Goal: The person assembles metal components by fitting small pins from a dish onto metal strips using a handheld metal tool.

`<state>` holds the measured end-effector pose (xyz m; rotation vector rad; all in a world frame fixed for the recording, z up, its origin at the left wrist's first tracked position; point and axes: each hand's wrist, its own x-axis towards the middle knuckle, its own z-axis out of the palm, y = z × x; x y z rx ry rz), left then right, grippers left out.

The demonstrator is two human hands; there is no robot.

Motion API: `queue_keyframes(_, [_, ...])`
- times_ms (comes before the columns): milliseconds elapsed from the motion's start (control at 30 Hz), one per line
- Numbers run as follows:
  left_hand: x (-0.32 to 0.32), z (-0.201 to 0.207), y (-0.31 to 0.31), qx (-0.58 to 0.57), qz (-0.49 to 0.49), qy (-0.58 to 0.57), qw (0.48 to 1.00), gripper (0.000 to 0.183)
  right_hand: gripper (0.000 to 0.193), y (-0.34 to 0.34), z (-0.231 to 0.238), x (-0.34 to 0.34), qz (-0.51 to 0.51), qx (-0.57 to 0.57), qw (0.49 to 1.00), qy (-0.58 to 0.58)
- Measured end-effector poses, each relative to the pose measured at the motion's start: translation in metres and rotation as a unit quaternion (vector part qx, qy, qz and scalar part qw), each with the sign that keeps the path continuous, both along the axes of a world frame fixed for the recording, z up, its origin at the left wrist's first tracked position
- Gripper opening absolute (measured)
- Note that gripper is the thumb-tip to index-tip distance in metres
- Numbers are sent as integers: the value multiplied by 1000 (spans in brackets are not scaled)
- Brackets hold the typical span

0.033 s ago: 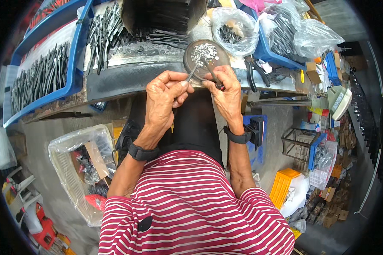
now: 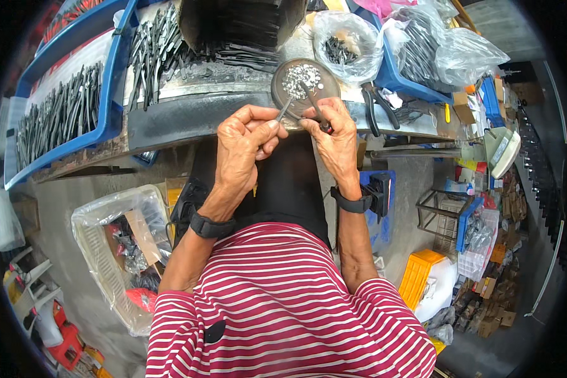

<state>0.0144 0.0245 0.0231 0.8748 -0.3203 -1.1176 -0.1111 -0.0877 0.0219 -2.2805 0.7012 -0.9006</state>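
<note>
My left hand [image 2: 240,142] is closed in a pinch on a thin grey pointed piece [image 2: 285,108], whose tip slants up over the near rim of a round brown dish. My right hand [image 2: 334,135] is closed around a slim screwdriver-like tool [image 2: 315,108] with a dark shaft and a red-and-black handle end. Its shaft reaches over the round dish [image 2: 278,94], the tip close to a heap of small white and silvery bits [image 2: 301,78]. Both hands are near each other at the bench's front edge. The lower part of the grey piece is hidden by my fingers.
Blue trays [image 2: 114,94] of dark slim parts stand at the left, beside a loose pile [image 2: 154,53]. Black-handled pliers [image 2: 379,108] lie right of the dish. Behind them are a clear bag [image 2: 365,38] and a blue bin [image 2: 394,75]. A plastic-lined crate [image 2: 94,252] sits on the floor.
</note>
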Motion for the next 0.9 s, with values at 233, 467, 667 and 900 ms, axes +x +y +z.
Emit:
queue_keyframes(233, [-4, 1, -5, -19, -13, 28, 999, 16, 8, 5, 8, 1, -53, 49, 997, 16])
queue_keyframes(467, [-5, 2, -6, -16, -15, 29, 999, 18, 6, 23, 23, 9, -45, 243, 964, -96])
queue_keyframes(667, [-6, 3, -5, -40, -17, 21, 999, 18, 9, 29, 21, 14, -41, 251, 957, -140])
queue_keyframes(900, [-9, 2, -6, -31, -12, 9, 999, 18, 12, 30, 21, 12, -46, 232, 961, -147])
